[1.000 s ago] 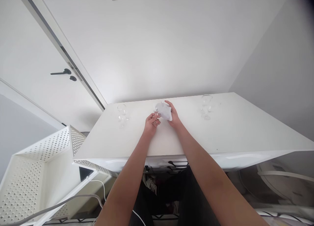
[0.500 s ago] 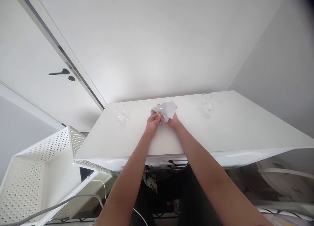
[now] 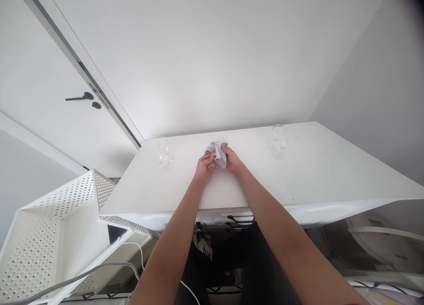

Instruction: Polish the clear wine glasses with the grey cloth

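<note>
In front of me, over the white cabinet top (image 3: 251, 181), my left hand (image 3: 204, 167) pinches the lower part of a clear stemmed glass (image 3: 217, 139). A light grey cloth (image 3: 221, 158) is bunched around the glass and hides most of its bowl. My right hand (image 3: 232, 159) grips the cloth against the right side of the glass, thumb on top. Both hands are close together, nearly touching. To the left stands another clear stemmed glass (image 3: 163, 146), and to the right a third one (image 3: 278, 132); neither is touched.
A white wall rises behind the cabinet top, with a door and black handle (image 3: 79, 97) on the left. A perforated white shelf unit (image 3: 76, 199) with cables stands at the lower left. Below the right front edge is a round-doored appliance (image 3: 371, 243).
The right hand has come out from beneath the spread cloth and now folds it tighter around the glass, its thumb showing. My left hand keeps its hold with little movement.
</note>
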A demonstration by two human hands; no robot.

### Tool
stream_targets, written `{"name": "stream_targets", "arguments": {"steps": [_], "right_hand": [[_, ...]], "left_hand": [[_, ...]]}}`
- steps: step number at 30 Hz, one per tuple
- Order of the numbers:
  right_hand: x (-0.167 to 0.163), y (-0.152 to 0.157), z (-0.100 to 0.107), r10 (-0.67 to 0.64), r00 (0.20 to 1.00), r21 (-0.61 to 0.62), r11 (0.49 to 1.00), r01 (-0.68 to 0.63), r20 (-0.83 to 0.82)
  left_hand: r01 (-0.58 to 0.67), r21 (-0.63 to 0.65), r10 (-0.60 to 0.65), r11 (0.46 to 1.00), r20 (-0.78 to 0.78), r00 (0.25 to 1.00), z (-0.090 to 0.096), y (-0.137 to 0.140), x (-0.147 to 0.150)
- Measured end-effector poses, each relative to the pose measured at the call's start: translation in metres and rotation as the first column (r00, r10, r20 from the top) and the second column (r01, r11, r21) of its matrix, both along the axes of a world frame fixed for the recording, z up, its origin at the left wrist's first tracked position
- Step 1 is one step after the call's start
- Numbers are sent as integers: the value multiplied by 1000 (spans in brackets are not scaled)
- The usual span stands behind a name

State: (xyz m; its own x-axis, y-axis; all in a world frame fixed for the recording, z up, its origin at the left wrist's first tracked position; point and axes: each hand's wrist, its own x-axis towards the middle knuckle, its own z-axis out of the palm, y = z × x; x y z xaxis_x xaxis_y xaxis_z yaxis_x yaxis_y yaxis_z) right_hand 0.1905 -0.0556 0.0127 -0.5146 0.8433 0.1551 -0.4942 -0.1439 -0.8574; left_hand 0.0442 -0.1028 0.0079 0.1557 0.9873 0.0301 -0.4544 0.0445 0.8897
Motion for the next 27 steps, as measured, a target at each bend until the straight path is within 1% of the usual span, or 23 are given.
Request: {"name": "stream_targets", "arguments": {"steps": [2,4,5,7,9,11,13,15,17,19,21,23,25,27], "right_hand": [[3,0,1,-36,998,14,999,37,-50],[6,0,2,-82,986,44,995,89,-149],[7,0,3,-88,980,54,994,99,-181],[7,-1,2,-43,985,64,997,54,-167],[4,-1,1,31,996,67,997,-26,-86],[1,-1,0,48,998,80,996,-45,-39],[-1,-1,1,-26,997,98,995,33,-71],[-2,0,2,-136,982,99,984,150,-133],[-3,0,3,-196,969,94,973,211,-151],[-5,0,3,-200,972,91,973,212,-120],[-7,1,1,-199,977,89,975,205,-79],[-9,2,-1,-253,965,95,961,259,-67],[-10,2,-2,-350,934,112,928,356,-75],[-10,1,-1,-457,887,143,875,462,-72]], "left_hand": [[106,-48,-105,993,34,994,2,-2,-2],[199,-60,-198,978,18,980,4,-4,-2],[218,-54,-218,975,6,976,4,-4,-3],[204,-28,-204,979,0,979,4,-3,-3],[136,12,-136,991,14,991,2,-1,-2],[35,70,-33,997,-31,999,-2,1,1],[-63,146,86,987,-160,983,-4,2,4],[-141,205,199,969,-299,933,-6,1,6],[-206,232,284,951,-385,878,-6,-1,8],[-241,245,329,939,-433,840,-5,-3,8],[-247,264,346,933,-461,817,-6,-3,7],[-250,294,369,923,-480,796,-7,-3,7],[-259,325,397,910,-494,774,-9,-2,8],[-272,338,417,901,-499,760,-11,0,9]]}}
